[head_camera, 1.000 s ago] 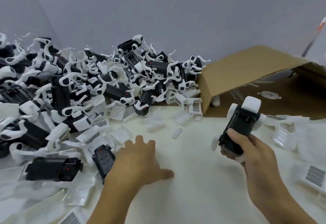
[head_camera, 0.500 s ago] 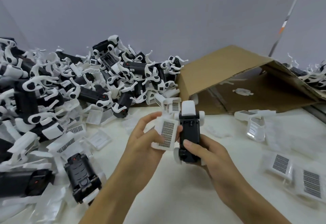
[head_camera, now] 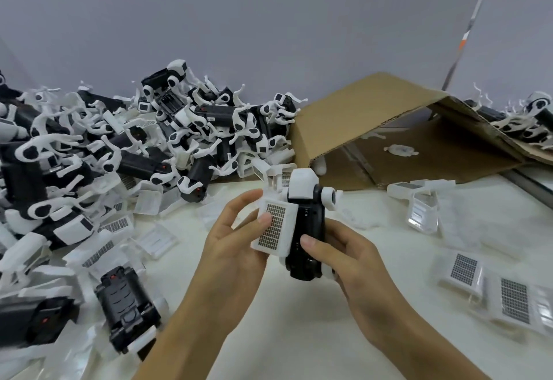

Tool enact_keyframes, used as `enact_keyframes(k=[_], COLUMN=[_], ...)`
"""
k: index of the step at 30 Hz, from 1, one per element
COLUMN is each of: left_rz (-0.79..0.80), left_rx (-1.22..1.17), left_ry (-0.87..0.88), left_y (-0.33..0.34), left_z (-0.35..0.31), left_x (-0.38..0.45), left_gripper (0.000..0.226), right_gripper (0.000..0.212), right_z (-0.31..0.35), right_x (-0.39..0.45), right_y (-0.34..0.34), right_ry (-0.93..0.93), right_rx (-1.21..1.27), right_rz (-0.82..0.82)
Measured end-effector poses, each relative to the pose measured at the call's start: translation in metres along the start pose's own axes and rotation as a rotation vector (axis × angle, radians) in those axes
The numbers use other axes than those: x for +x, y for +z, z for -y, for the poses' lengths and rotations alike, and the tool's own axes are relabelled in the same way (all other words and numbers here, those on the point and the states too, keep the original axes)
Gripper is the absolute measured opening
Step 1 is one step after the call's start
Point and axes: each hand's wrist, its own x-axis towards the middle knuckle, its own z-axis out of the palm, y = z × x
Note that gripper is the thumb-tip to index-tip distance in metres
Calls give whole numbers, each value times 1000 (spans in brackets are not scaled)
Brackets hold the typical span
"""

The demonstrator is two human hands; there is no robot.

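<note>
Dead centre above the table [head_camera: 299,334], right hand [head_camera: 353,263] clamps the black device [head_camera: 308,230]; at its nine o'clock, touching, left hand [head_camera: 233,242] pinches the white grid-labelled cover [head_camera: 273,228].

No text is legible; the white cover [head_camera: 273,227] bears only a grid.
</note>
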Motion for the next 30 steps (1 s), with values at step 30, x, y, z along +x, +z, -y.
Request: enact_keyframes(k=[30], left_rz=[39], left_rx=[909], left_ry=[497], left_y=[3], left_z=[14], left_x=[-6], left_gripper=[54], right_gripper=[32], right_z=[-1], right_x=[-3], right_y=[5], right_ry=[-12], right_rx=[44], right_rz=[87])
